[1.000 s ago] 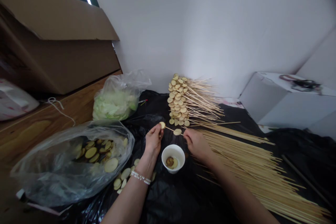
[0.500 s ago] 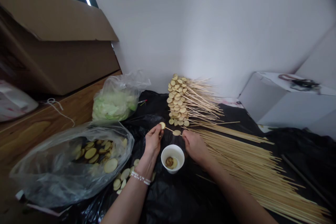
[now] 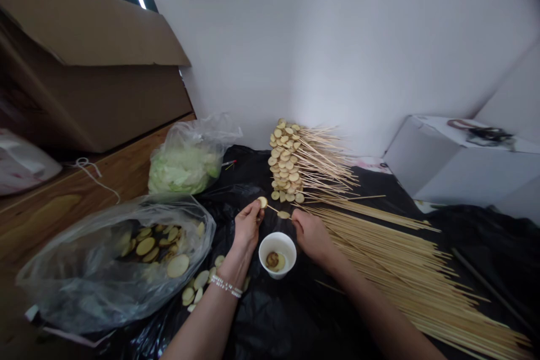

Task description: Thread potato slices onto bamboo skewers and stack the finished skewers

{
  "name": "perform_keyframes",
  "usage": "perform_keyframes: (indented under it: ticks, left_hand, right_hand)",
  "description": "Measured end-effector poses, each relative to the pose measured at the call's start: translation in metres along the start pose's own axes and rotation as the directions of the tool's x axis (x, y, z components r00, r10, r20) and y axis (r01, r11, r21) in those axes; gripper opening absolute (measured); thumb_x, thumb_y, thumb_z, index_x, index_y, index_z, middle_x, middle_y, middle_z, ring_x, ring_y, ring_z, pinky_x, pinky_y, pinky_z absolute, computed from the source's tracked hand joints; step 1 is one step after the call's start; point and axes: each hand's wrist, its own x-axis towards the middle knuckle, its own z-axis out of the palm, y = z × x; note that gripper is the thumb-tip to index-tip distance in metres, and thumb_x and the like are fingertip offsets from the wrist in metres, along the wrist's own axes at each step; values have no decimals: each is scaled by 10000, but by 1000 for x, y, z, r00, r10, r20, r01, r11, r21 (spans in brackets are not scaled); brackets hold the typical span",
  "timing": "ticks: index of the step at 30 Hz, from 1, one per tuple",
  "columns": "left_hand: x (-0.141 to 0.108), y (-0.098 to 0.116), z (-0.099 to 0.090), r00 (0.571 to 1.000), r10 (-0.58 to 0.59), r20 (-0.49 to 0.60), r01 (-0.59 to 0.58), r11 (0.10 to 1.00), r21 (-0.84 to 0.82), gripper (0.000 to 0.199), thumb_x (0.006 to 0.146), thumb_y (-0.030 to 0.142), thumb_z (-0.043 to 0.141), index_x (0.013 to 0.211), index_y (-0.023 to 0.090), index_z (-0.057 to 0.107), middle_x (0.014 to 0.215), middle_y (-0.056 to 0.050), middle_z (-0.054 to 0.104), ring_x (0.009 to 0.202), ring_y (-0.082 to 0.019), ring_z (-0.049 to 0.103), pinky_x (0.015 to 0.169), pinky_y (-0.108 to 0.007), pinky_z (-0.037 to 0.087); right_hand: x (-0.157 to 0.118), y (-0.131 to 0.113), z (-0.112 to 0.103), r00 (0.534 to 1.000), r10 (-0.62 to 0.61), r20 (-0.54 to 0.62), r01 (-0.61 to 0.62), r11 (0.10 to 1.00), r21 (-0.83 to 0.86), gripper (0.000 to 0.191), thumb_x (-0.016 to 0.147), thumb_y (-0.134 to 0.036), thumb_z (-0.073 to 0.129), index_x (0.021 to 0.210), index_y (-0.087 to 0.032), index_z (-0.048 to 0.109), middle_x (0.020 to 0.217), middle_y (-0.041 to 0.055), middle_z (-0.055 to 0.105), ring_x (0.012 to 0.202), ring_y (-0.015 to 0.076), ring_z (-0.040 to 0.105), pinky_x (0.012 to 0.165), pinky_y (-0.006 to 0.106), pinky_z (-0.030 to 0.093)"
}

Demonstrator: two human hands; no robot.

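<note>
Head view: left hand point(image 3: 248, 226) pinches a bamboo skewer point(image 3: 273, 208) just below a potato slice point(image 3: 262, 202); right hand point(image 3: 313, 238) pinches its other end, beside a second slice point(image 3: 283, 215). White cup point(image 3: 277, 255) sits at six o'clock between the hands; stack of skewered slices point(image 3: 287, 160) at twelve.

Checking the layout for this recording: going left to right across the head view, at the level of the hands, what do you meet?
Plastic bag of potato slices, left hand, white cup, right hand, loose bamboo skewers
</note>
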Motion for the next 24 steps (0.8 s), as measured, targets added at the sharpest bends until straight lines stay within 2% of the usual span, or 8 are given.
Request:
perform_keyframes:
  ticks: [5, 10, 12, 15, 19, 24]
  left_hand:
    - [1, -1, 0, 1000, -5, -2, 5, 1000, 4, 195, 547, 183, 836, 695, 125, 724, 724, -34, 690, 576, -51, 553, 575, -176, 442]
    - [1, -1, 0, 1000, -15, 0, 15, 1000, -4, 199, 538, 185, 844, 682, 129, 719, 736, -36, 693, 600, -56, 570, 582, -172, 450]
    - [1, -1, 0, 1000, -23, 9, 23, 1000, 2, 211, 535, 196, 845, 691, 126, 721, 744, -39, 694, 605, -58, 575, 587, -173, 451]
    - [-1, -1, 1, 999, -23, 26, 23, 1000, 14, 242, 519, 220, 853, 697, 124, 720, 712, -32, 683, 580, -54, 560, 583, -177, 445]
    - [-1, -2, 1, 999, -10, 41, 9, 1000, 25, 262, 505, 244, 859, 689, 122, 717, 676, -21, 668, 545, -48, 533, 565, -179, 433]
    - [0, -3, 0, 999, -3, 50, 1, 999, 38, 276, 512, 259, 853, 711, 123, 720, 691, -22, 669, 544, -47, 529, 574, -185, 432]
  right_hand:
    - [-2, 2, 3, 999, 7, 37, -6, 999, -35, 159, 876, -149, 402, 784, -187, 525, 702, 29, 610, 636, 141, 523, 592, 245, 279]
    - [1, 3, 2, 991, 37, 127, -57, 986, 156, 217, 875, -152, 406, 686, -192, 505, 591, -4, 564, 570, 119, 511, 574, 222, 297]
    - [2, 2, 1, 988, 61, 140, -86, 980, 180, 228, 865, -152, 421, 655, -194, 497, 573, -11, 553, 558, 116, 501, 570, 218, 299]
    - [2, 0, 1, 994, 69, 79, -78, 991, 110, 190, 857, -163, 436, 688, -195, 516, 602, -8, 560, 577, 122, 492, 574, 225, 292]
    - [-1, -1, 4, 1000, 0, 2, 0, 1000, -13, 197, 889, -173, 382, 750, -191, 521, 695, 23, 596, 647, 138, 513, 606, 239, 291]
    - [-2, 1, 6, 999, 15, 34, -12, 997, -73, 188, 900, -169, 373, 802, -187, 531, 733, 35, 623, 653, 141, 525, 605, 244, 282]
